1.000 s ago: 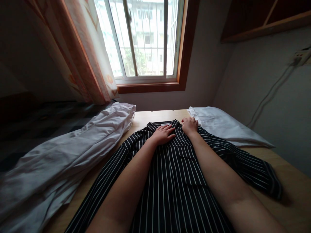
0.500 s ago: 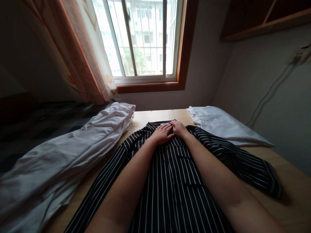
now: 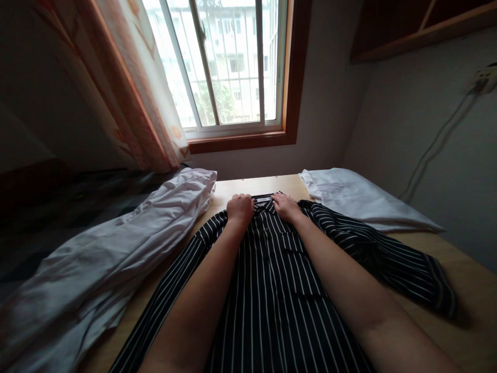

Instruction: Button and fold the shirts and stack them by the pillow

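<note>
Black cloth with thin white stripes forms the shirt (image 3: 267, 290), spread front up on the pale wooden surface (image 3: 248, 183), its collar toward twelve o'clock and its body running out of view at six. One sleeve stretches toward seven o'clock, the other toward three. At the collar's eleven o'clock side, the left hand (image 3: 239, 211) has its fingers curled shut on the edge. At its one o'clock side, the right hand (image 3: 286, 208) rests with bent fingers over the cloth; whether they pinch it, I cannot tell. A pale label (image 3: 264, 199) shows between the hands. Crumpled white cloth (image 3: 112, 248) lies at nine o'clock, a smoother white piece (image 3: 357, 197) at two.
</note>
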Tool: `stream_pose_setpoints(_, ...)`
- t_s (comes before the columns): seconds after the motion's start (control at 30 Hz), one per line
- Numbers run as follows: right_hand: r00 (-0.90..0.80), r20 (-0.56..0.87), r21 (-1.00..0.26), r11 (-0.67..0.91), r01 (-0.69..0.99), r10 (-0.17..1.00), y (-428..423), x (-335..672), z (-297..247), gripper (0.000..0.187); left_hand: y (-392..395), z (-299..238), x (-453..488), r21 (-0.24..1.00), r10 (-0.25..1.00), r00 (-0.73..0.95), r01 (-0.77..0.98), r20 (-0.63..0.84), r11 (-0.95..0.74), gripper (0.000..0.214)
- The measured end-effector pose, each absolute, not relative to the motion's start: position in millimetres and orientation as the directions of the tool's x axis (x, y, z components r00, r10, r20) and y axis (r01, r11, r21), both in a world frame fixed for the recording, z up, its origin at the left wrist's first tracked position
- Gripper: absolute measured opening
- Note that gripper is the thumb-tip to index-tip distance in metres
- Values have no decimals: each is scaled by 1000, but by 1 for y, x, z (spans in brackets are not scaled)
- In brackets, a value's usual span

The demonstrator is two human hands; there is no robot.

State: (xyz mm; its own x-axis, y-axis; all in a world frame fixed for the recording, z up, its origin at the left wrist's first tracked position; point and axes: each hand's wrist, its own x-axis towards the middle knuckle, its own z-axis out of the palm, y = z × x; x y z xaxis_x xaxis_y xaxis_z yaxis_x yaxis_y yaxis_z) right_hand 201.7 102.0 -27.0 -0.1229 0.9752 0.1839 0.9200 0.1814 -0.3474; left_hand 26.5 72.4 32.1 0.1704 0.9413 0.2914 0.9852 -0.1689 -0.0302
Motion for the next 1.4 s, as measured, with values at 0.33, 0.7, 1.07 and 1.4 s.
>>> stream_pose_setpoints(0.33, -134, 200, -324, 195, 926, 970, 103, 201, -26, 49, 77, 9, 31, 34, 987, 92, 995, 130, -98, 47)
stream_pose_setpoints(0.7, -101, 124, -312, 136, 940, 987, 120, 207, -23, 54, 109, -4, 15, 141, 996, 87, 986, 10, -88, 63)
stream_pose_setpoints(1.07, -96, 124, -315, 131, 940, 988, 133, 208, -23, 54, 121, -7, 23, 144, 999, 43, 988, 33, -48, 63)
stream_pose_setpoints(1.4, -126, 101, -303, 151, 941, 987, 139, 212, -22, 55, 109, -9, 29, 127, 968, 86, 985, 235, -118, 58)
